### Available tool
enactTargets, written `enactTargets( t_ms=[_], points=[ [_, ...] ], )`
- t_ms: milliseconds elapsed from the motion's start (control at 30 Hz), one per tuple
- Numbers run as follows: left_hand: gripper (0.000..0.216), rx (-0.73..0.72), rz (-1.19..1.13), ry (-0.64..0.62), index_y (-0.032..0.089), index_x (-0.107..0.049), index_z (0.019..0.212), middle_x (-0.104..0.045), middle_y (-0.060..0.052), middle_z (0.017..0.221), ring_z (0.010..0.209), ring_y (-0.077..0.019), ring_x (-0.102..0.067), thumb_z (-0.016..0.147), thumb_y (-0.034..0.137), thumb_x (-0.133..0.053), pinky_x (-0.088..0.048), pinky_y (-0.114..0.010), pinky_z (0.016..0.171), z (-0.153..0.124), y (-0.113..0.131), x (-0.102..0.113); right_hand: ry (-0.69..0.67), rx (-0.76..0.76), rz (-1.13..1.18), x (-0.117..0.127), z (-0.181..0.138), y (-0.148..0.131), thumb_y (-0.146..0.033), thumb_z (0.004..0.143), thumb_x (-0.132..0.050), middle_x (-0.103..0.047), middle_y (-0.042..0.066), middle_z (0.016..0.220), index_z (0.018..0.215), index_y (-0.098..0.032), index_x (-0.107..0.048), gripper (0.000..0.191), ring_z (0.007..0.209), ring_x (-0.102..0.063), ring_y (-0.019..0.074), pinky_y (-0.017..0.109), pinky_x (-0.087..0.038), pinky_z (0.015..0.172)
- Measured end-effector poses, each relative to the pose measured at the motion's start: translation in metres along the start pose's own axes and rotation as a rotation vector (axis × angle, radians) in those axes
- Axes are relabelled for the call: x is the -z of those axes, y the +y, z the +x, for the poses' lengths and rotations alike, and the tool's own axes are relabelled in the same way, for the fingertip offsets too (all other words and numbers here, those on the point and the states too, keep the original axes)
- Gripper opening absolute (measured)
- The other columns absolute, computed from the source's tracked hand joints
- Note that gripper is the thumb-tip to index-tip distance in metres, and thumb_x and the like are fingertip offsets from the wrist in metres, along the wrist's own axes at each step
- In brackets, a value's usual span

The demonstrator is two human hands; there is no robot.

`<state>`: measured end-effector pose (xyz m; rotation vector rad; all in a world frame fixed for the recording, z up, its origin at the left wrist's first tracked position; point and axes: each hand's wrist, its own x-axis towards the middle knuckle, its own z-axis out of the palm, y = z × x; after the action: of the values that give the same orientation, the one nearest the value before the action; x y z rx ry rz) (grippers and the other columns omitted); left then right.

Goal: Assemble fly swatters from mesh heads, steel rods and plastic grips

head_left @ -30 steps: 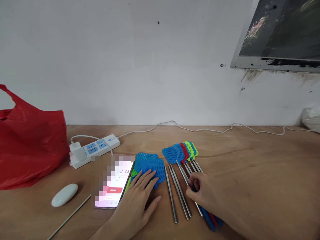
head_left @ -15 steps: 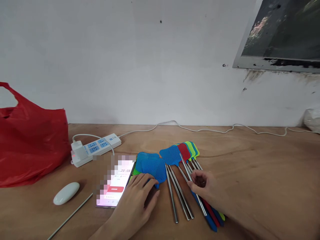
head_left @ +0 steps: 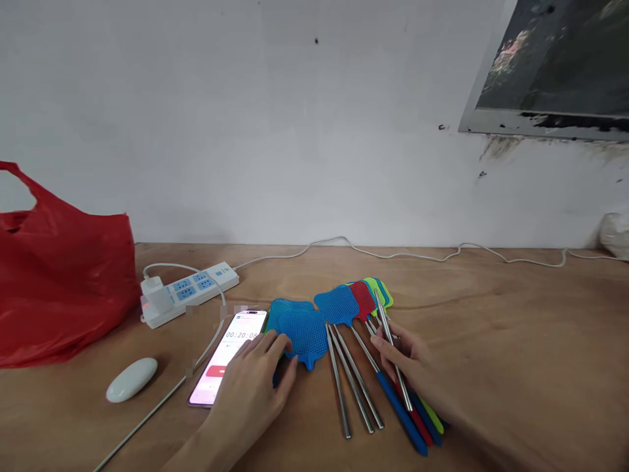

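My right hand [head_left: 410, 364] is closed around a thin steel rod [head_left: 392, 344], lifted at a slant above a row of assembled fly swatters [head_left: 366, 298] with blue, red and green mesh heads and coloured grips. My left hand [head_left: 255, 380] lies palm down, its fingers curled at the near edge of a stack of loose blue mesh swatter heads [head_left: 301, 331]. Three bare steel rods [head_left: 351, 380] lie side by side between my hands. All of this rests on a wooden table [head_left: 515, 328].
A lit phone [head_left: 223, 360] lies just left of my left hand. Further left are a white oval object [head_left: 132, 379], a lone steel rod [head_left: 147, 416], a white power strip [head_left: 189, 293] with its cable along the wall, and a red plastic bag [head_left: 59, 288].
My right hand has picked one steel rod out of the row and raised its far end over the swatter heads. My left hand has slid back and curled its fingers.
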<state>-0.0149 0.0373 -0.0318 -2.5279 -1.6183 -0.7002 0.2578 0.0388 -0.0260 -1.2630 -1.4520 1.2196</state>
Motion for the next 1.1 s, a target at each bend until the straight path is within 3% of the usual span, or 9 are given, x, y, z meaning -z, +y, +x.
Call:
enactTargets(
  t_ms=[133, 267, 400, 567, 800, 1000, 1100],
  points=[
    [0.021, -0.096, -0.014, 0.011, 0.02, -0.065, 0.103, -0.07, -0.011, 0.108, 0.096, -0.0317, -0.068, 0.095, 0.023, -0.046, -0.055, -0.047, 0.078, -0.002, 0.0, -0.003, 0.002, -0.015, -0.023, -0.001, -0.002, -0.006, -0.07, 0.091, -0.049, -0.046, -0.008, 0.047, 0.085, -0.021, -0.058, 0.05, 0.047, -0.039, 0.0116, 0.025, -0.035, 0.052],
    [0.04, -0.231, 0.027, 0.046, 0.015, -0.061, 0.129, -0.065, -0.015, 0.135, 0.123, -0.0353, -0.061, 0.091, 0.018, -0.05, -0.052, -0.054, 0.098, -0.006, -0.005, -0.011, -0.006, -0.036, -0.031, -0.002, -0.003, -0.005, -0.07, 0.09, -0.045, -0.039, -0.009, 0.043, 0.092, -0.018, -0.066, 0.056, 0.041, -0.035, 0.0111, 0.025, -0.031, 0.048],
    [0.043, -0.247, 0.011, 0.015, 0.016, -0.06, 0.133, -0.069, -0.014, 0.13, 0.123, -0.0355, -0.062, 0.091, 0.019, -0.051, -0.051, -0.056, 0.101, -0.004, -0.002, -0.009, -0.051, -0.081, -0.048, -0.002, -0.001, 0.002, -0.069, 0.085, -0.052, -0.033, -0.012, 0.041, 0.099, -0.016, -0.068, 0.057, 0.037, -0.031, 0.0101, 0.025, -0.022, 0.043],
    [0.031, -0.164, -0.068, -0.016, 0.019, -0.064, 0.123, -0.069, -0.014, 0.125, 0.113, -0.0338, -0.065, 0.097, 0.028, -0.05, -0.054, -0.054, 0.096, -0.003, 0.002, -0.002, -0.082, -0.083, -0.035, -0.003, -0.001, 0.005, -0.069, 0.084, -0.055, -0.036, -0.011, 0.044, 0.1, -0.018, -0.067, 0.055, 0.038, -0.032, 0.0102, 0.025, -0.023, 0.042],
    [0.066, -0.091, 0.046, -0.002, 0.012, -0.055, 0.139, -0.059, -0.024, 0.14, 0.129, -0.0457, -0.054, 0.092, 0.058, -0.061, -0.048, -0.066, 0.1, -0.01, -0.011, -0.021, -0.129, -0.052, -0.048, -0.002, -0.002, 0.011, -0.063, 0.088, -0.054, -0.038, -0.011, 0.044, 0.097, -0.018, -0.068, 0.048, 0.04, -0.031, 0.0094, 0.024, -0.024, 0.045],
    [0.068, -0.022, -0.007, -0.052, 0.015, -0.054, 0.139, -0.066, -0.021, 0.13, 0.119, -0.0434, -0.061, 0.083, 0.048, -0.075, -0.051, -0.062, 0.097, -0.006, -0.009, -0.016, -0.145, -0.032, -0.065, -0.001, -0.001, 0.012, -0.061, 0.091, -0.053, -0.036, -0.011, 0.044, 0.098, -0.017, -0.069, 0.046, 0.041, -0.031, 0.0097, 0.024, -0.023, 0.045],
    [0.065, 0.055, -0.092, -0.038, 0.018, -0.049, 0.142, -0.066, -0.019, 0.128, 0.113, -0.0409, -0.064, 0.085, 0.038, -0.072, -0.054, -0.058, 0.091, -0.005, -0.008, -0.013, -0.149, -0.037, -0.065, -0.001, -0.001, 0.012, -0.061, 0.091, -0.053, -0.036, -0.011, 0.044, 0.097, -0.018, -0.068, 0.046, 0.04, -0.031, 0.0101, 0.025, -0.024, 0.046]
  ],
)
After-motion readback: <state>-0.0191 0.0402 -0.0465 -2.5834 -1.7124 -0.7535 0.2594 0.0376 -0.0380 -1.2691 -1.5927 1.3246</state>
